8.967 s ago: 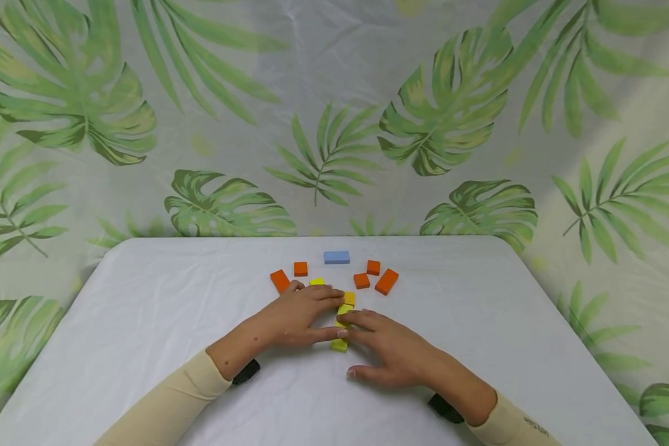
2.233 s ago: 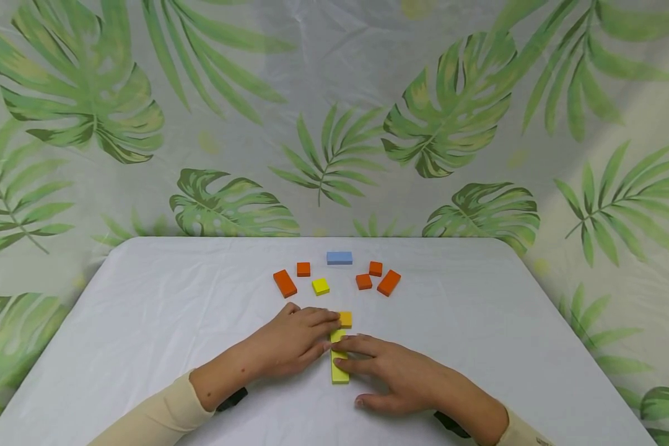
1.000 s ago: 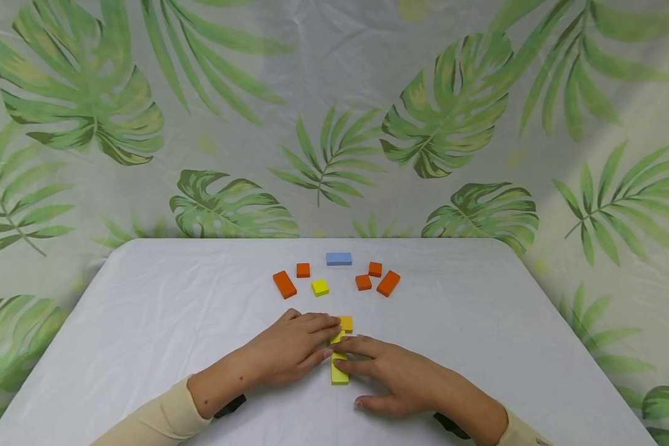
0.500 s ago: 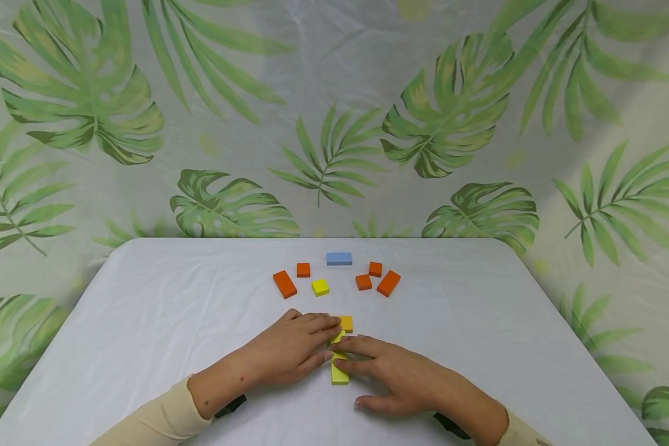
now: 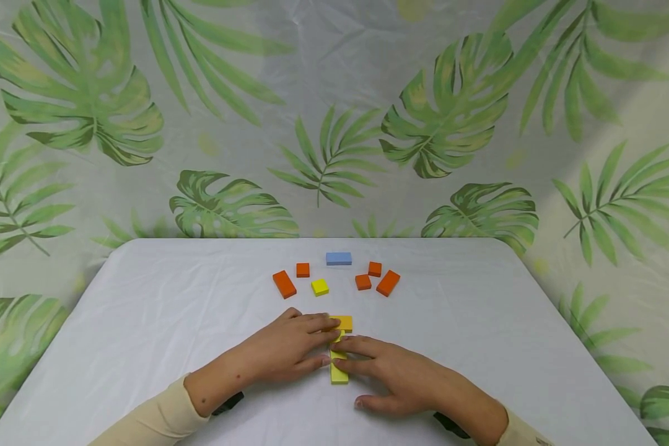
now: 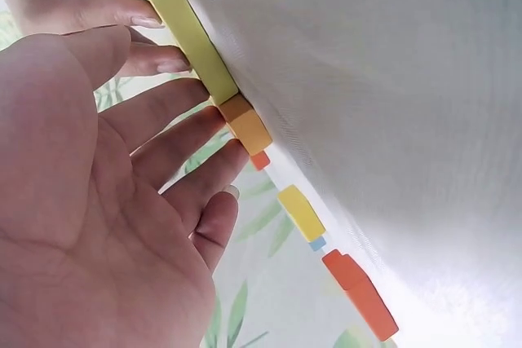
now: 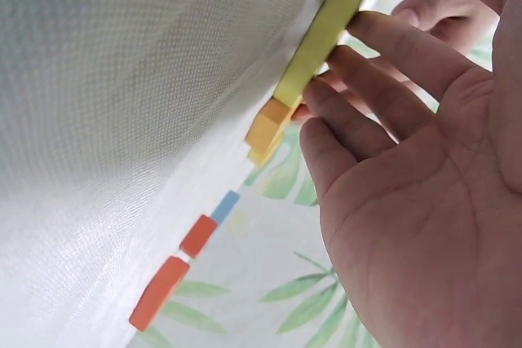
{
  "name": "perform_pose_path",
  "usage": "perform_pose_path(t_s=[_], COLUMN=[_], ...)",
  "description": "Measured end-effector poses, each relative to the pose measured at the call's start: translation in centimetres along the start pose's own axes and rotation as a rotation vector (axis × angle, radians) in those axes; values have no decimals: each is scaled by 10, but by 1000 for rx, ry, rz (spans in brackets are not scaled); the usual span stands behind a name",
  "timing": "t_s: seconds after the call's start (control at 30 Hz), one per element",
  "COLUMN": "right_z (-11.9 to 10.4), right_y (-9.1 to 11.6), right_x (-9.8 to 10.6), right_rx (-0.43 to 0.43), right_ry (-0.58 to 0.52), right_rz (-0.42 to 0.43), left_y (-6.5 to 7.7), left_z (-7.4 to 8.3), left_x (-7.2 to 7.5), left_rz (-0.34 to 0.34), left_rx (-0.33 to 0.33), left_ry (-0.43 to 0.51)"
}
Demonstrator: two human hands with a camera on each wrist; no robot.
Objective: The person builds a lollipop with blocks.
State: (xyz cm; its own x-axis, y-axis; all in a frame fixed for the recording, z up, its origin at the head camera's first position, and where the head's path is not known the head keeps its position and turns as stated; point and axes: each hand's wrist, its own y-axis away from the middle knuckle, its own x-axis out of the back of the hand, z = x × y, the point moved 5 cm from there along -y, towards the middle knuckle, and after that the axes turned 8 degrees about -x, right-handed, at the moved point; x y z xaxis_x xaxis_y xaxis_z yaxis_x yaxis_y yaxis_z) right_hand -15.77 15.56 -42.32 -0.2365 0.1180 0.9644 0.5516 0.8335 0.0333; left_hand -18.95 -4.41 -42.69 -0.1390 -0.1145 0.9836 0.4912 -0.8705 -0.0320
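A long light-yellow block row [image 5: 339,376] lies on the white table, pointing away from the person; hidden joints obscure how many blocks form it. An amber block [image 5: 344,323] lies crosswise at its far end. My left hand [image 5: 284,347] lies on the left side, its straight fingertips touching the amber block and the row; its thumb tip is by the row's left edge. From the right, my right hand [image 5: 396,373] rests two extended fingertips on the yellow row, thumb apart. In the left wrist view the amber block [image 6: 247,126] meets the yellow row's end [image 6: 189,32].
Farther back lie a small bright-yellow block [image 5: 320,287], a blue block [image 5: 339,259], a long orange block [image 5: 284,284] with a small one [image 5: 303,270] on the left, and a long orange block [image 5: 388,283] with two small ones on the right. Leaf-patterned cloth hangs behind.
Since the oldest frame, the row and amber block have come nearer the person and the row straightened. Just now the left fingers shifted slightly left, showing more amber block. The right hand stays put.
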Motion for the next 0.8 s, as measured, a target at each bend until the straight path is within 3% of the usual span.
perform_pose_path(t_s=[0.8], right_z=[2], right_y=[0], right_x=[1], right_rx=[21], right_ry=[16], right_rz=[10], left_y=[-1], left_z=[0], left_x=[0], left_rz=[8], left_rx=[-7], left_ry=[35])
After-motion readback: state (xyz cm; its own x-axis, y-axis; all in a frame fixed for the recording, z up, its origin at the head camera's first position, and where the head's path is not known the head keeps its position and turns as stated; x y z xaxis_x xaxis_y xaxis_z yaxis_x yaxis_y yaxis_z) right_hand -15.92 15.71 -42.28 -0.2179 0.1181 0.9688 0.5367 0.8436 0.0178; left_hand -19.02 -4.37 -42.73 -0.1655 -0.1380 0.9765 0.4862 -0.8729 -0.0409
